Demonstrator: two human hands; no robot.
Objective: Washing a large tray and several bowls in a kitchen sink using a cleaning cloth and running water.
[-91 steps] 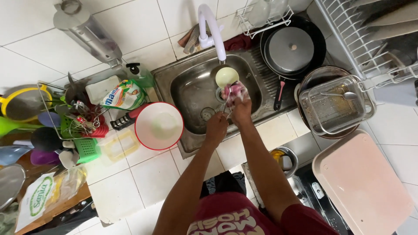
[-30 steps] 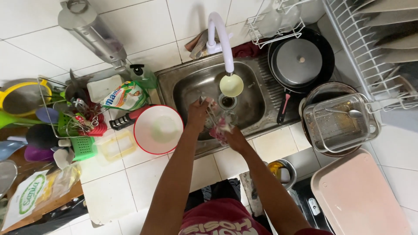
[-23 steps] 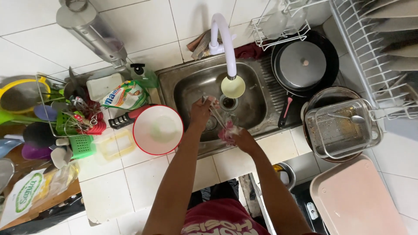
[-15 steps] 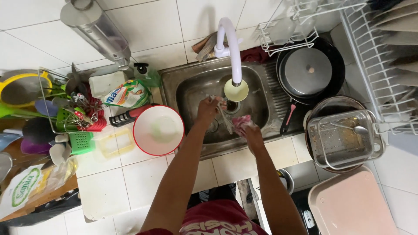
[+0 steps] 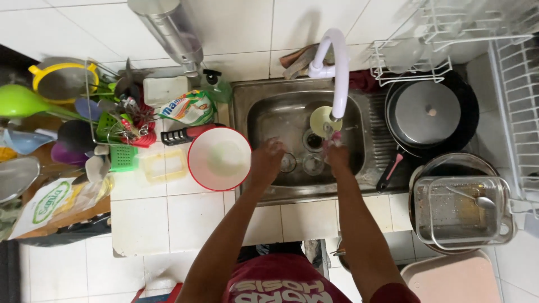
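Work low inside the sink [image 5: 281, 120], under the tap [image 5: 338, 67], so splashes stay in; your left hand [image 5: 266, 160] is curled over the glasses [image 5: 303, 163], your right hand [image 5: 337, 155] pinching a pink cloth [image 5: 335, 138]; scrub gently, grip firm

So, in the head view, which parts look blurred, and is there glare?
Head view: both hands, left hand and right hand, are motion-blurred over the sink; the utensils at far left are smeared; straight lines bend near the edges; no strong glare, the light is even.
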